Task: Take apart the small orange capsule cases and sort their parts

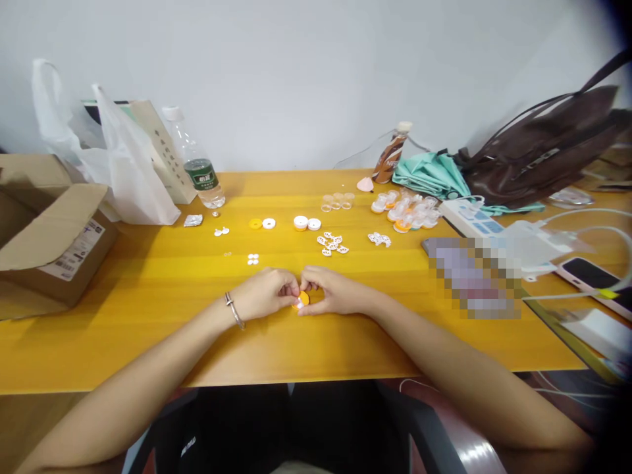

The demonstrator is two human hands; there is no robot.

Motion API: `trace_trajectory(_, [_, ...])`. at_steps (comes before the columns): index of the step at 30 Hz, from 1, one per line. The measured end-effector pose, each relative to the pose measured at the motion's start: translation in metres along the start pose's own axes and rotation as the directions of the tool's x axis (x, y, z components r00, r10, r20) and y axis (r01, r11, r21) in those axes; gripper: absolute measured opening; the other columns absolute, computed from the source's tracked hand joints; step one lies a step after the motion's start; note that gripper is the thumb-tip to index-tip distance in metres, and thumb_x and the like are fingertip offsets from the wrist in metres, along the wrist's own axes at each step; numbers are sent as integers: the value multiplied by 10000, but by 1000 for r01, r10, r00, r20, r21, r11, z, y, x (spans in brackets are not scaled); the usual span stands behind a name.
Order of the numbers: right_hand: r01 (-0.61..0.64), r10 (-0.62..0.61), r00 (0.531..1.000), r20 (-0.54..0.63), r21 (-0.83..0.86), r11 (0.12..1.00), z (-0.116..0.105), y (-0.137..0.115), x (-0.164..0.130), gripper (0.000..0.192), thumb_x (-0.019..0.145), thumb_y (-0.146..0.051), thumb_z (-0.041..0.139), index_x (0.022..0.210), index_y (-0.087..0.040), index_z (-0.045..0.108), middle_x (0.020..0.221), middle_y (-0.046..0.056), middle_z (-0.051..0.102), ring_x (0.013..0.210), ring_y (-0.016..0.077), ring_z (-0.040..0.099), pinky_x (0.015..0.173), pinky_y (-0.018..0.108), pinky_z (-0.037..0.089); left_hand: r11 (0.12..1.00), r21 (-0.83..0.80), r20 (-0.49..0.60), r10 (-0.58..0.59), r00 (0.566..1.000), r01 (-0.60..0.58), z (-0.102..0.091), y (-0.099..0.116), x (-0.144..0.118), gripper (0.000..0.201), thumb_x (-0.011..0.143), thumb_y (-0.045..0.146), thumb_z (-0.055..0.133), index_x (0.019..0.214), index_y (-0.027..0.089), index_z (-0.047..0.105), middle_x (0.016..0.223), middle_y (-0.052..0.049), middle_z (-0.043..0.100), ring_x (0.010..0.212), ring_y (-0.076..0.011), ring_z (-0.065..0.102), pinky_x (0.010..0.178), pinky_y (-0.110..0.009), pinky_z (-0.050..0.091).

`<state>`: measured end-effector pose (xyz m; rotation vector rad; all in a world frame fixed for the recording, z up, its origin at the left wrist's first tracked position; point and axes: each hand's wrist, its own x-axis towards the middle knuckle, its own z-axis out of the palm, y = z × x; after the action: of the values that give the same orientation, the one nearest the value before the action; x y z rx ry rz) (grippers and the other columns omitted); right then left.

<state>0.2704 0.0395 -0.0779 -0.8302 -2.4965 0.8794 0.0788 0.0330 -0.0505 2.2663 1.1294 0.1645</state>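
Observation:
Near the front middle of the table, my left hand (269, 291) and my right hand (328, 291) meet around a small round orange piece (305, 298). The right thumb and fingers grip it from the side. My left fingertips are pinched together at its left edge, over a small white part (299, 303) whose kind is too small to make out. Beyond the hands lie small white discs (253, 259), a yellow ring (255, 224), white round pieces (301, 223) and white crown-shaped pieces (332, 244).
Clear rings (338, 201) and a pile of capped clear pieces (407, 209) lie farther back. A cardboard box (49, 243) and water bottle (200, 171) stand left. At right are a brown drink bottle (392, 155), a phone (469, 276), a power strip (474, 220) and a dark bag (543, 151).

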Motion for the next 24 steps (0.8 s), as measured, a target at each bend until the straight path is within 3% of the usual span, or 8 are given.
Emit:
trace_trajectory(5, [-30, 30, 999, -18, 19, 999, 0, -2, 0, 248, 685, -296, 690, 778, -180, 492, 743, -13, 484, 710, 118, 450, 647, 236, 376, 999, 17, 10, 42, 999, -42, -1, -1, -1, 76, 763, 224, 581, 782, 164, 623, 690, 3, 625, 583, -96, 549, 561, -192, 399])
trace_trajectory(9, [-25, 25, 1000, -2, 30, 999, 1, 0, 1, 228, 704, -300, 668, 779, -179, 490, 754, -10, 496, 712, 119, 455, 655, 243, 378, 982, 153, -47, 116, 992, -107, 0, 0, -3, 58, 776, 205, 571, 778, 169, 617, 752, -18, 630, 644, -116, 556, 622, -215, 412])
trace_trajectory(13, [0, 0, 1000, 3, 8, 1000, 3, 0, 3, 236, 691, -306, 679, 769, -182, 494, 763, -7, 509, 748, 131, 468, 705, 263, 378, 958, 207, -12, 205, 979, -198, 0, 2, -6, 37, 777, 174, 568, 777, 169, 604, 831, -37, 632, 735, -135, 574, 691, -228, 424])
trace_trajectory(17, [4, -4, 1000, -16, 10, 1000, 5, 0, 4, 210, 706, -300, 659, 769, -183, 496, 746, -8, 512, 726, 129, 467, 689, 258, 374, 949, 274, -70, 180, 981, -154, 2, 2, -6, 28, 736, 153, 582, 710, 165, 577, 766, -38, 623, 663, -132, 562, 624, -228, 412])
trace_trajectory(24, [5, -5, 1000, -21, 3, 1000, 4, -2, 2, 226, 690, -305, 672, 772, -181, 501, 744, -8, 512, 712, 126, 462, 671, 253, 372, 990, 76, -45, 121, 992, -118, 3, 1, -3, 67, 680, 170, 616, 698, 170, 551, 679, 13, 593, 577, -93, 525, 558, -196, 394])
